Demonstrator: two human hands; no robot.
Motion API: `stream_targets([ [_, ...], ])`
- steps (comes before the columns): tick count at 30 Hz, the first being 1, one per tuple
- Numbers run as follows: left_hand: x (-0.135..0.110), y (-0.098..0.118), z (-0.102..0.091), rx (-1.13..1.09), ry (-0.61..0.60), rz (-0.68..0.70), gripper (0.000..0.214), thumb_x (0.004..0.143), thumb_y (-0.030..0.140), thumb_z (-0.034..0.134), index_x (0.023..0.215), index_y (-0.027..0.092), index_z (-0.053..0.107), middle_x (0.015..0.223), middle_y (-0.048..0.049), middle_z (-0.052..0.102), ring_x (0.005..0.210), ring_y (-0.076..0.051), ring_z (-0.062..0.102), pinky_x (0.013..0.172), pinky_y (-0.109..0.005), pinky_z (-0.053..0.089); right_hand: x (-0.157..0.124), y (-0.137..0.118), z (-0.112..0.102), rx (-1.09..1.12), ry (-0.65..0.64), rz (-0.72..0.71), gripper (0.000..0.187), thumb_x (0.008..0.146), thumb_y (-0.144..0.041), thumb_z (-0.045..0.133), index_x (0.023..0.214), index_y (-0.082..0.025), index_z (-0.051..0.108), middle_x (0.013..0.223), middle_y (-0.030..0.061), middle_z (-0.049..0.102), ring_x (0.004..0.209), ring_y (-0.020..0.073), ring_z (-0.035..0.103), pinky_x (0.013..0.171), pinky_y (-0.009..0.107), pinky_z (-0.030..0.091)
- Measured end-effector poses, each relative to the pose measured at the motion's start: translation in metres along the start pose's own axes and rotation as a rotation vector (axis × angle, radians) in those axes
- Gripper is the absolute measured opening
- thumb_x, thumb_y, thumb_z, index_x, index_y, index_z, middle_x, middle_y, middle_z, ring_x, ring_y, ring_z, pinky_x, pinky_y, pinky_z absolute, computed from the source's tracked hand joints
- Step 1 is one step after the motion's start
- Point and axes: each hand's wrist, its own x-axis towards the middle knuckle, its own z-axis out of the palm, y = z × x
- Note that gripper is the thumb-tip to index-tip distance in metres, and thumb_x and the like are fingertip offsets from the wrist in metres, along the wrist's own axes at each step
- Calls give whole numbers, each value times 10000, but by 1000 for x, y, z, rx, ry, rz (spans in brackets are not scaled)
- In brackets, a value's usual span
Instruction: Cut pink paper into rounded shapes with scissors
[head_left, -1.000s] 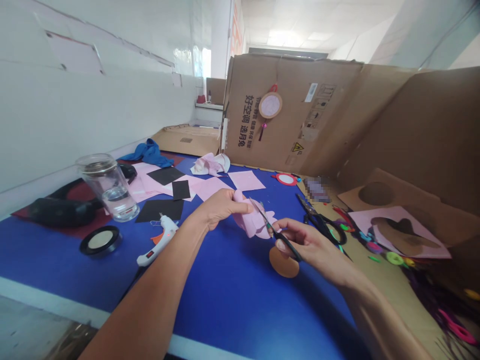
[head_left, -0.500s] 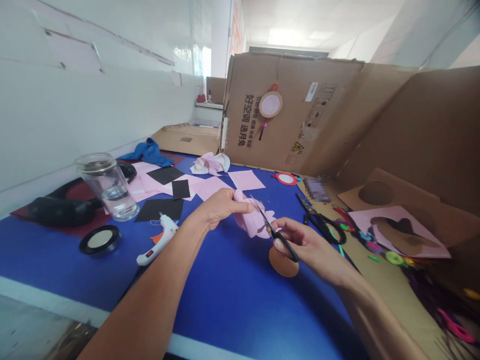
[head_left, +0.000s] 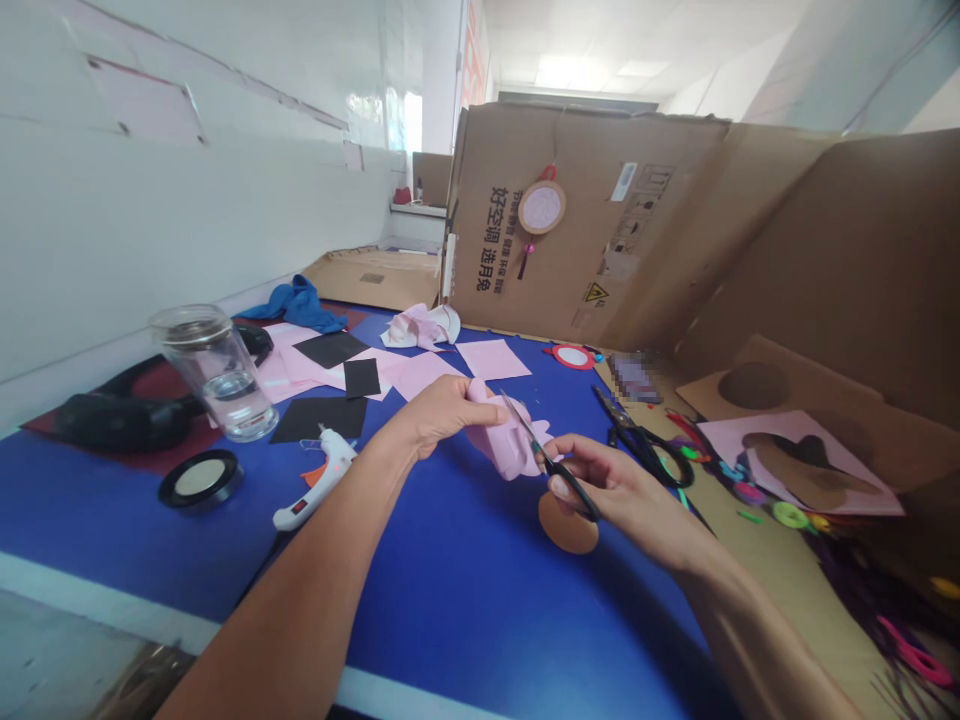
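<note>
My left hand [head_left: 448, 412] pinches a folded piece of pink paper [head_left: 506, 450] with petal-like edges, held above the blue table. In my right hand [head_left: 589, 475] is a small pair of scissors with black handles [head_left: 574, 492], fingers closed round the loops. The blades point up and left and lie against the pink paper; I cannot tell whether they are parted. Below the right hand a round brown cardboard disc [head_left: 568, 525] rests on the table, partly hidden by the hand and scissors.
On the left are a glue gun [head_left: 319, 480], a lidded glass of water [head_left: 232, 385] and a black roll of tape [head_left: 201, 482]. Pink squares [head_left: 493, 359] lie at the back. Larger black scissors [head_left: 649, 440] and a cardboard wall [head_left: 585, 230] stand beyond on the right.
The pink paper has turned slightly and its right-hand edges have shifted a little. Both hands stay nearly where they were.
</note>
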Motion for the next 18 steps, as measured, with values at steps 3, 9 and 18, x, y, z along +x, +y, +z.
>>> stream_targets([
  [3, 1, -2, 0, 20, 13, -7, 202, 679, 270, 883, 677, 187, 698, 801, -79, 789, 809, -223, 722, 778, -342, 532, 0, 0, 0, -7, 3, -1, 495, 835, -607, 848, 1051, -222, 624, 773, -27, 524, 671, 134, 374, 602, 262, 285],
  [9, 2, -2, -2, 1, 5, -17, 177, 677, 230, 863, 660, 173, 696, 780, -64, 776, 750, -176, 692, 757, -303, 492, -1, -3, -1, -13, -2, 7, 499, 819, -612, 859, 1024, -220, 627, 775, -29, 530, 674, 131, 375, 599, 254, 291],
  [18, -1, 3, 0, 25, -37, -37, 153, 686, 258, 867, 751, 152, 778, 827, -93, 801, 767, -197, 708, 754, -313, 509, -1, -5, 3, -33, -1, 12, 507, 807, -642, 849, 1014, -238, 622, 749, -42, 492, 663, 137, 360, 605, 261, 284],
])
